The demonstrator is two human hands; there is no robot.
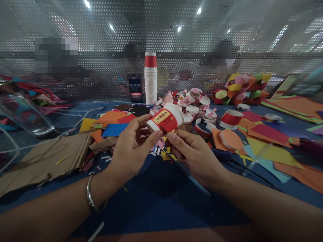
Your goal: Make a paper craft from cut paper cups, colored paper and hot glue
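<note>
A red and white paper cup (165, 119) lies tilted on its side in the air, its rim toward the upper right. My left hand (133, 144) is closed around the cup's base end, thumb below and fingers behind. Close by, my right hand (189, 151) pinches at the cup's lower side with thumb and forefinger. A small dark tip shows on the cup there, but what these fingers hold is not clear. Below the right hand a thin translucent stick (193, 178) slants to the lower right; I cannot tell if the hand touches it.
Behind the cup rise a tall stack of paper cups (151, 84) and a heap of cut cup pieces (193, 101). A phone (135, 89) stands beside the stack. Cardboard (50, 158) and a glass (30, 114) are left; coloured paper (272, 151) and a cut red cup ring (230, 119) right.
</note>
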